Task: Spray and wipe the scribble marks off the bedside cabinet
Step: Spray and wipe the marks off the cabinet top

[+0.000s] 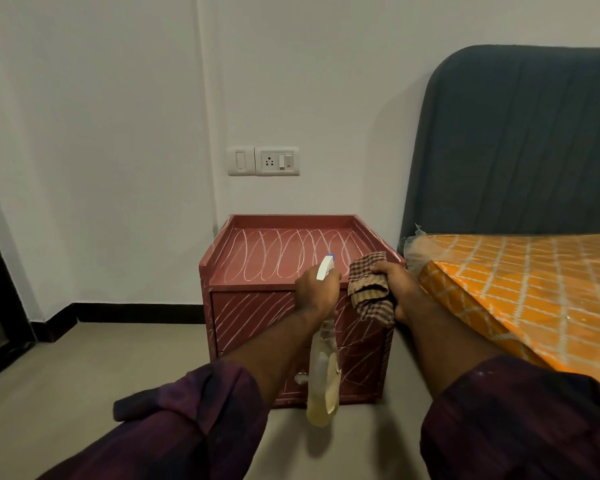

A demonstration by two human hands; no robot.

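The left hand [314, 289] curls its fingers round the neck of the bottle [323, 368], which is probably light and slippery, at the front edge of the cabinet [250, 327]. The right hand [395, 282] grips the soft cloth [369, 289] at the front right corner. Marks [274, 254] cover the top and front.

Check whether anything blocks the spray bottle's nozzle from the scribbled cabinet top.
Nothing visible does. The left hand holds the spray bottle, nozzle at the front edge of the cabinet top, which bears only scribble marks. The cloth in the right hand hangs at the right front corner, to one side.
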